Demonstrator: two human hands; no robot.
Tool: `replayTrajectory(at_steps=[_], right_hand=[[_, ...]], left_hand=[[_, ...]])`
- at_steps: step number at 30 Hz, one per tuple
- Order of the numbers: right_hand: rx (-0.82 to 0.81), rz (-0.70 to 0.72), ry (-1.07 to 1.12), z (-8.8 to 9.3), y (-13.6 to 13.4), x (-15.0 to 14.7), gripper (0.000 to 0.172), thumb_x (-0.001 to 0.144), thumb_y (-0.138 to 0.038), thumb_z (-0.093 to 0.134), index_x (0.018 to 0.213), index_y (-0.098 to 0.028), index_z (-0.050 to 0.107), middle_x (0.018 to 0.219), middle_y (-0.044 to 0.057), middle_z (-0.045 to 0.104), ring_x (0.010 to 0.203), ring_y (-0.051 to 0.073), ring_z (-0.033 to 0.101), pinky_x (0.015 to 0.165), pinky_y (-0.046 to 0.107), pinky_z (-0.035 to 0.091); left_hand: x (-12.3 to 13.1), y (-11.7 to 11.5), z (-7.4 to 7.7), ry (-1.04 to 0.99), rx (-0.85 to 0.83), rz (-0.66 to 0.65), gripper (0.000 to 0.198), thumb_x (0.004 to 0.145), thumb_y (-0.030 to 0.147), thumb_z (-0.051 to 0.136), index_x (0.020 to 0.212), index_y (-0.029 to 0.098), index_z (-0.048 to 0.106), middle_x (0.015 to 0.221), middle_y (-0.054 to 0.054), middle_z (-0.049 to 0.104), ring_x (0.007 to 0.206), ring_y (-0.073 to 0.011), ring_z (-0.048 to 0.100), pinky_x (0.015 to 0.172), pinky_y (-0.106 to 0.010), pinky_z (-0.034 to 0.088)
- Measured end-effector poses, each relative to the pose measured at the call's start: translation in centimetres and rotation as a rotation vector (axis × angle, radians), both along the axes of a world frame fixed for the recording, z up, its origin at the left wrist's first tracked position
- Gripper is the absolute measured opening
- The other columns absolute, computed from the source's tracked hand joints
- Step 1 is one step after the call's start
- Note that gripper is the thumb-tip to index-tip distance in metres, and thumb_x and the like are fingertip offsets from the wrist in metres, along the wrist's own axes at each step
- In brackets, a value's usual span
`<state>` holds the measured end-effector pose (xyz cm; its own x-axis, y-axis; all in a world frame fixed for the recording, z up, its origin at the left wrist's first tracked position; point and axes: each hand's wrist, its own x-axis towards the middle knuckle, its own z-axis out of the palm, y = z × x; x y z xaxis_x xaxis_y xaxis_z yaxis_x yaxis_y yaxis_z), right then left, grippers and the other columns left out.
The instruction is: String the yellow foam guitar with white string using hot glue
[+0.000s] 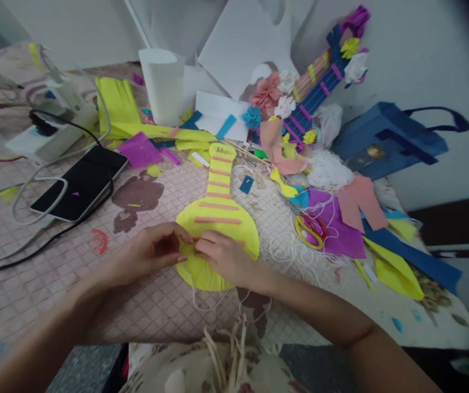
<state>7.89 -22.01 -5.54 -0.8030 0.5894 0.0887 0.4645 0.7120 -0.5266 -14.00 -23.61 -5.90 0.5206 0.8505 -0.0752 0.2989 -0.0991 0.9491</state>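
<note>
A yellow paper guitar point(242, 262) lies flat on the table in front of me, with several thin pink paper strips point(218, 220) across its neck and round body. Over the body, both hands meet at a lower pink strip. My left hand point(156, 248) is at the body's left edge; its index fingertip touches the strip's left end, while the thumb stays apart below. My right hand point(226, 254) rests on the body with fingers bent together on that strip, covering its middle. A white string point(205, 308) trails from under the guitar's lower edge.
Yellow-handled scissors point(310, 232) lie right among loose string and a purple sheet point(340, 218). A phone point(81, 183) with cables and a power strip point(52, 139) sit left. Behind stand a white cup point(162, 87), a decorated blue guitar point(316, 103) and a blue bag point(390, 136).
</note>
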Motion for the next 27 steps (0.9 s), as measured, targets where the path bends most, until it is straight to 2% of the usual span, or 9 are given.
replayTrajectory(at_steps=[2, 4, 6, 8, 10, 13, 17, 22, 27], right_hand=[[-0.062, -0.016, 0.117, 0.8, 0.7, 0.6, 0.011, 0.092, -0.016, 0.051, 0.095, -0.017, 0.062, 0.099, 0.006, 0.063, 0.096, 0.015, 0.059, 0.084, 0.029, 0.049], [-0.045, -0.088, 0.254, 1.6, 2.1, 2.2, 0.012, 0.092, -0.018, 0.052, 0.098, -0.019, 0.063, 0.101, 0.005, 0.064, 0.1, 0.015, 0.059, 0.086, 0.03, 0.048], [0.026, -0.283, 0.301, 2.3, 3.9, 4.6, 0.011, 0.091, -0.017, 0.053, 0.091, -0.019, 0.064, 0.091, 0.003, 0.064, 0.086, 0.015, 0.06, 0.078, 0.029, 0.048], [0.096, -0.471, 0.263, 2.6, 5.9, 7.6, 0.011, 0.088, -0.014, 0.054, 0.086, -0.018, 0.064, 0.085, 0.003, 0.062, 0.08, 0.015, 0.059, 0.072, 0.029, 0.047], [0.105, -0.571, 0.191, 2.3, 7.5, 10.2, 0.008, 0.084, -0.013, 0.056, 0.083, -0.017, 0.063, 0.083, 0.003, 0.062, 0.076, 0.016, 0.058, 0.069, 0.028, 0.046], [0.055, -0.589, 0.094, 1.1, 8.6, 12.3, 0.005, 0.081, -0.014, 0.059, 0.081, -0.016, 0.063, 0.079, 0.002, 0.061, 0.074, 0.015, 0.058, 0.068, 0.028, 0.045], [0.052, -0.621, 0.075, -0.3, 8.4, 12.2, 0.007, 0.079, -0.012, 0.058, 0.082, -0.016, 0.063, 0.079, 0.002, 0.059, 0.071, 0.014, 0.056, 0.066, 0.027, 0.044], [0.143, -0.583, 0.046, -0.7, 8.1, 12.0, 0.01, 0.081, -0.009, 0.053, 0.078, -0.017, 0.059, 0.08, 0.003, 0.058, 0.077, 0.017, 0.055, 0.072, 0.03, 0.044], [0.143, -0.624, 0.089, -1.1, 7.7, 12.5, 0.013, 0.083, -0.011, 0.052, 0.093, -0.018, 0.056, 0.082, 0.003, 0.06, 0.076, 0.017, 0.056, 0.072, 0.03, 0.045]], left_hand=[[0.0, 0.0, 0.2, 0.0, 0.015, 0.02, 0.031, 0.086, 0.037, 0.06, 0.112, 0.022, 0.053, 0.082, -0.001, 0.058, 0.069, -0.0129, 0.054, 0.059, -0.023, 0.045], [-0.2, 0.1, 0.3, 0.047, 0.042, 0.061, 0.032, 0.086, 0.038, 0.058, 0.114, 0.023, 0.052, 0.076, 0.001, 0.055, 0.065, -0.0122, 0.052, 0.057, -0.022, 0.043], [-0.4, 0.6, 0.5, 0.117, 0.087, 0.115, 0.03, 0.087, 0.039, 0.056, 0.112, 0.022, 0.054, 0.071, 0.002, 0.054, 0.062, -0.0119, 0.051, 0.055, -0.022, 0.041], [-0.5, 1.4, 0.8, 0.167, 0.132, 0.162, 0.028, 0.088, 0.04, 0.054, 0.108, 0.021, 0.056, 0.076, -0.001, 0.059, 0.064, -0.0126, 0.054, 0.056, -0.023, 0.043], [-0.5, 2.6, 1.2, 0.213, 0.168, 0.194, 0.027, 0.088, 0.041, 0.054, 0.103, 0.02, 0.059, 0.084, -0.003, 0.064, 0.067, -0.0134, 0.057, 0.058, -0.024, 0.044], [0.3, 4.9, 2.2, 0.266, 0.215, 0.2, 0.027, 0.087, 0.042, 0.054, 0.098, 0.019, 0.062, 0.081, -0.002, 0.066, 0.065, -0.0123, 0.056, 0.057, -0.023, 0.043], [2.2, 7.6, 2.9, 0.257, 0.258, 0.184, 0.025, 0.086, 0.04, 0.056, 0.095, 0.018, 0.064, 0.077, -0.001, 0.065, 0.064, -0.0109, 0.055, 0.056, -0.021, 0.041], [3.2, 8.7, 1.4, 0.159, 0.243, 0.237, 0.025, 0.084, 0.038, 0.058, 0.095, 0.017, 0.064, 0.081, -0.002, 0.066, 0.066, -0.0117, 0.056, 0.058, -0.022, 0.042], [2.3, 8.2, -0.1, 0.094, 0.177, 0.28, 0.025, 0.083, 0.037, 0.059, 0.095, 0.016, 0.064, 0.082, -0.003, 0.066, 0.067, -0.0127, 0.056, 0.06, -0.023, 0.043]])
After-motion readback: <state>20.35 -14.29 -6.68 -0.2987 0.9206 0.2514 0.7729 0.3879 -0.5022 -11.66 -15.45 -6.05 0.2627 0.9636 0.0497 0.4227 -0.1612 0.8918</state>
